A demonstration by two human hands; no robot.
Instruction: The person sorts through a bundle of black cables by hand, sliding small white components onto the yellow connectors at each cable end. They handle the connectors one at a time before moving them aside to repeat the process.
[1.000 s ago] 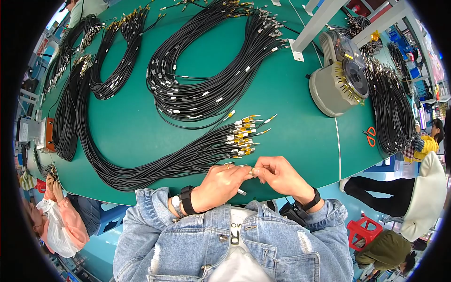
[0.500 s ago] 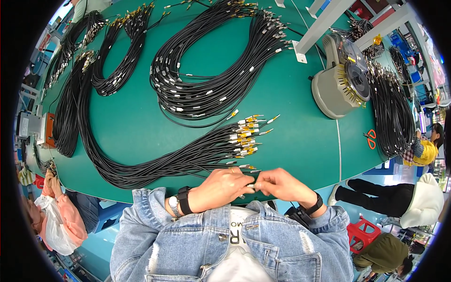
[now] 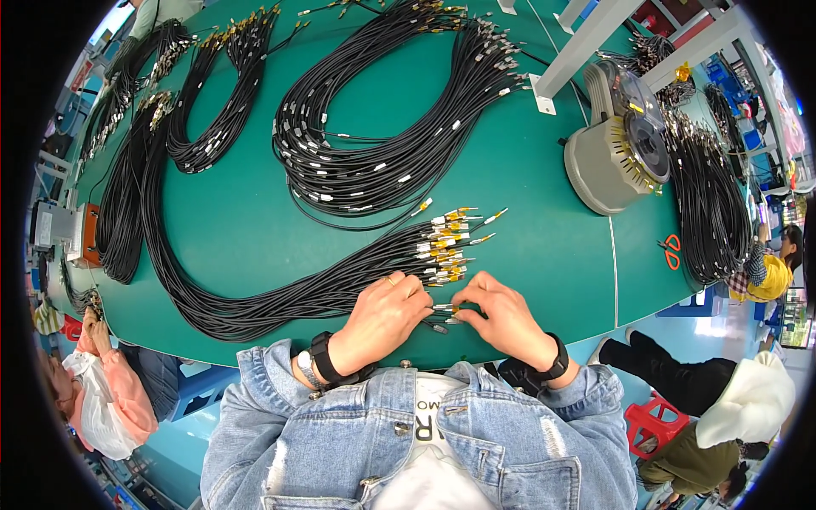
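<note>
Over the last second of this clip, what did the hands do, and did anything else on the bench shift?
Both hands have stayed together at the near table edge, working a metal-tipped cable end between the fingertips. The left hand and right hand moved only slightly; nothing was clearly picked up or let go. The fan of black cables, the coiled bundle, the grey tape dispenser and the orange scissors lie as before.

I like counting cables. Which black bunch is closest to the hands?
The long bunch with yellow-banded ends: it runs right up to the left hand and right hand. Other bunches lie farther up the table.
</note>
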